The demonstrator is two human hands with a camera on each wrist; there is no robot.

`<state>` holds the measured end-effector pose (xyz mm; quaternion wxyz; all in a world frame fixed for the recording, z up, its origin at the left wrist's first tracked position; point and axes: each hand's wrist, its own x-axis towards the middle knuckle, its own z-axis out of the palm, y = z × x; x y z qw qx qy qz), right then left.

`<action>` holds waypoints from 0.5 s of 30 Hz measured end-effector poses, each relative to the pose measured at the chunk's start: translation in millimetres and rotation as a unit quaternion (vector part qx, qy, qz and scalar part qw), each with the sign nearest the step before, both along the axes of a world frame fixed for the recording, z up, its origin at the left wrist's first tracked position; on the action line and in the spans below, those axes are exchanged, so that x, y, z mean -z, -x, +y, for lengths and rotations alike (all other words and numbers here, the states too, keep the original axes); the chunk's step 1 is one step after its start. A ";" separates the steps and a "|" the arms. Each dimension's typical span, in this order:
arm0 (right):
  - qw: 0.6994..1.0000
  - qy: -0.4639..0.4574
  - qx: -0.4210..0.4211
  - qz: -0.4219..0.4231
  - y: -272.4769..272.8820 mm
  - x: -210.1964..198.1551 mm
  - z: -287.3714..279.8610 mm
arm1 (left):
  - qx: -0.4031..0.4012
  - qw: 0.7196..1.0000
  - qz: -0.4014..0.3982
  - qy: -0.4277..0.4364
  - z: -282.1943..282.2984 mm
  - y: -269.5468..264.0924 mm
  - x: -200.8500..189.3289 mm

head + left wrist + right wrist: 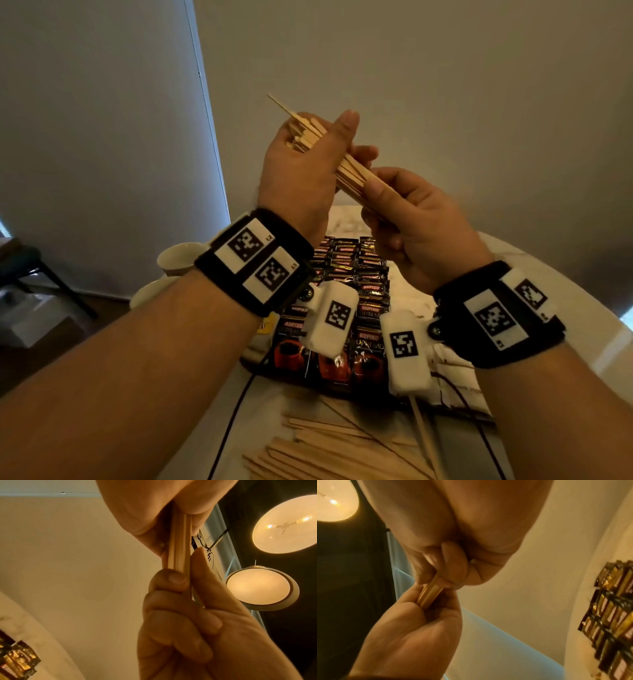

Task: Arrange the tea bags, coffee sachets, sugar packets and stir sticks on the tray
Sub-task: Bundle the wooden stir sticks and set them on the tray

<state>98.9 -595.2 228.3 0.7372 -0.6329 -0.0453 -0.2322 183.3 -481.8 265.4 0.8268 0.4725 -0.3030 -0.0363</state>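
Bundle of wooden stir sticks [346, 168], centre of the frame, raised above the tabletop [534, 270]: left hand [301, 171] curled round its upper end, right hand [418, 222] pinching its lower end. Coffee sachets [352, 274] in rows below the wrists; loose stir sticks [329, 452] at lower centre. Two cups [178, 257] at left.

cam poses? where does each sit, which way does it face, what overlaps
Head: on the head, looking forward and down; left hand and right hand grip a stir stick bundle above the coffee sachets.
Left wrist: faces up toward ceiling lamps; both hands show.
Right wrist: faces up; both hands show.
Shared: the bundle, the sachets.
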 end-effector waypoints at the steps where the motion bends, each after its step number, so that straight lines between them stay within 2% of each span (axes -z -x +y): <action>1: 1.000 -0.023 0.009 -0.005 0.2 0.6 3.5 | -0.013 1.000 -0.011 -0.008 -0.6 -0.7 0.9; 5: 0.995 -0.084 0.053 -0.010 1.7 -0.7 11.0 | -0.065 0.995 -0.067 -0.043 -1.0 -2.5 6.4; 10: 0.992 -0.125 0.006 0.022 13.7 7.3 8.6 | -0.090 0.986 -0.131 -0.048 4.6 -2.7 18.0; 15: 0.974 -0.216 -0.028 0.067 16.3 17.2 13.8 | -0.166 0.969 -0.172 -0.060 2.0 -0.5 23.3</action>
